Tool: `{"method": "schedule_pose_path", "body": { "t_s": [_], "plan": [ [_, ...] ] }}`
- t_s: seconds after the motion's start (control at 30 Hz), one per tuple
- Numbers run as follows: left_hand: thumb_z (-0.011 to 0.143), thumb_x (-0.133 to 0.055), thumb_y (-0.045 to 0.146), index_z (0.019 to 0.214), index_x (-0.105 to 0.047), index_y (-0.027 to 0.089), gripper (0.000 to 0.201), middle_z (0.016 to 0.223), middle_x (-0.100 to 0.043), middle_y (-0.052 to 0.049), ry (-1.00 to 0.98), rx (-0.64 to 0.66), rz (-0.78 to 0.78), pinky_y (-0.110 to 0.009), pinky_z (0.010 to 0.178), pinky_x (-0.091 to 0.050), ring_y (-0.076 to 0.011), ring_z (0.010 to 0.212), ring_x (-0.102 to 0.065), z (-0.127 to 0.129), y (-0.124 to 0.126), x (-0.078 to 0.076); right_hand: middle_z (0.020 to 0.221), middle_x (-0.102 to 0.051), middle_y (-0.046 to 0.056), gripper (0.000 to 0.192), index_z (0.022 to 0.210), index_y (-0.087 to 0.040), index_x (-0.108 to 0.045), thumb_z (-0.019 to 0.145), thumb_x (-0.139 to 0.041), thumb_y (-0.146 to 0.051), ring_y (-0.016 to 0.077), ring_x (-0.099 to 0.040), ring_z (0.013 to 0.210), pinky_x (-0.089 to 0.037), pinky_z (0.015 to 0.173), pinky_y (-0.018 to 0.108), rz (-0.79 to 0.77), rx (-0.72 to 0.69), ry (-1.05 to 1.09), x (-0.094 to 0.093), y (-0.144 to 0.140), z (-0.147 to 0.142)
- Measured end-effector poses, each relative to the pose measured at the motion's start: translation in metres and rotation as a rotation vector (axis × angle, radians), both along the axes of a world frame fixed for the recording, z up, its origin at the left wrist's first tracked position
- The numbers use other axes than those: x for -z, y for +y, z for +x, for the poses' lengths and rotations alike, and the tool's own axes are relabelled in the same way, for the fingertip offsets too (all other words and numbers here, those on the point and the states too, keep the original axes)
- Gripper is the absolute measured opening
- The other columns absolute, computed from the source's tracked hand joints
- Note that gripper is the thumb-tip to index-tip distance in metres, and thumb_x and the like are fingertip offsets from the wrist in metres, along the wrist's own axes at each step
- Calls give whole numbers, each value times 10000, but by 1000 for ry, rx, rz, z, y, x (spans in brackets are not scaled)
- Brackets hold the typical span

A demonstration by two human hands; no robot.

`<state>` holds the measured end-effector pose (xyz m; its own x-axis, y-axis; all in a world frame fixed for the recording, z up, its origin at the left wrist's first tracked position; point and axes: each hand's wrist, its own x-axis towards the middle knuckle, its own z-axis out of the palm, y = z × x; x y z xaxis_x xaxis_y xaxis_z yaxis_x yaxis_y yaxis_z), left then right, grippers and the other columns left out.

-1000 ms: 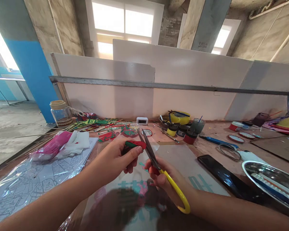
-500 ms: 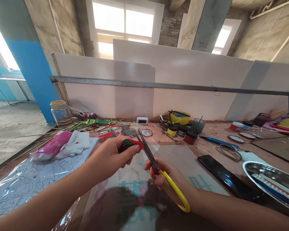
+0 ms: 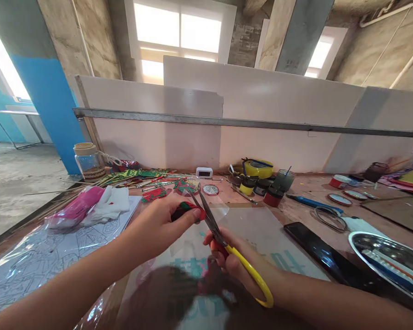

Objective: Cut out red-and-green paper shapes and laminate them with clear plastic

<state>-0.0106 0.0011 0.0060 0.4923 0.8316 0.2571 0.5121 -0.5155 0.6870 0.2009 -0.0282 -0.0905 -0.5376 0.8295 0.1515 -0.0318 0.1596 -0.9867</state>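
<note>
A: Bench [image 3: 306,192], near edge: your left hand [image 3: 158,224] pinches a red-and-green piece [image 3: 187,211]. Where's the cut?

B: Your right hand [image 3: 234,261] is closed through the yellow scissors [image 3: 227,245]; blades parted at the piece's edge. Cut looks barely begun; most remains.

Jar [image 3: 86,160] far left on table [image 3: 306,192], phone [image 3: 325,256] right, tray [image 3: 388,261] beyond it

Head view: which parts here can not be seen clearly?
- Red and green piece: mostly covered by the left hand.
- Scissors: lower handle hidden in the right hand.
- Metal tray: cut off by the right edge.
- Paint jars: labels too small to read.
</note>
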Motion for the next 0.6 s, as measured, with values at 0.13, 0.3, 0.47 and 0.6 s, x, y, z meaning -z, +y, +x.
{"method": "schedule_pose_path", "body": {
  "t_s": [0.13,0.3,0.47,0.6],
  "plan": [
    [957,-466,412,622,-523,179,411,579,-373,45,32,33,62,-219,472,-255,-100,525,-342,4,-2,0,801,-427,-31,650,1110,-253,-510,787,-547,-816,107,-330,580,-290,507,238,2,3,-1,2,-1,0],
    [957,-473,407,655,-589,171,400,590,-390,40,60,36,60,-219,488,-253,-101,545,-350,4,-3,1,814,-431,-26,657,1093,-250,-502,767,-578,-816,113,-339,597,-319,530,252,23,-20,32,-2,-2,-1],
    [958,-486,403,643,-559,172,397,585,-376,51,55,27,52,-219,488,-245,-92,533,-333,4,-3,1,791,-400,-44,681,1046,-233,-493,739,-584,-834,100,-336,600,-296,524,233,-16,-1,70,-7,-4,-3],
    [965,-479,384,666,-583,172,381,579,-353,56,69,52,62,-222,489,-239,-89,530,-319,4,-3,-1,795,-423,-43,700,1025,-213,-517,719,-604,-837,94,-331,600,-282,523,232,-4,45,47,-5,-3,-4]
  ]
}}
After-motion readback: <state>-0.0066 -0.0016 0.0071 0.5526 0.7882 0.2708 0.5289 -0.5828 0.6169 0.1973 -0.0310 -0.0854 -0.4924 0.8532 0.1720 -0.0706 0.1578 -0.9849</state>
